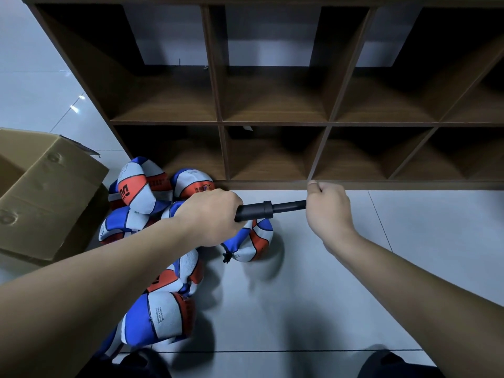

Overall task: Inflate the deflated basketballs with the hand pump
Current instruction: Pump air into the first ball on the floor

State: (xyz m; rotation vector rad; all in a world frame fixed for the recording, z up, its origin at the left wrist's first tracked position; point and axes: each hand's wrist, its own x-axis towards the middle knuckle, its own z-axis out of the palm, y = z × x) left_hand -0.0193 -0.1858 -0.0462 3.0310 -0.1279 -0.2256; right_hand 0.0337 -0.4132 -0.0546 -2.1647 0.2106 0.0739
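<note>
The left hand wraps the pump barrel, fingers curled tight; the right hand fists its handle. Limp basketballs lie left of the pump. Needle seemingly unattached: seat it squarely before stroking.

Head camera looks steeply down, close over floor (single wide-angle view).

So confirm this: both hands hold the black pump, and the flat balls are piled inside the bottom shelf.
Not quite. The head view shows both hands, left hand and right hand, on the pump, but the balls lie on the floor beside the shelf.
</note>
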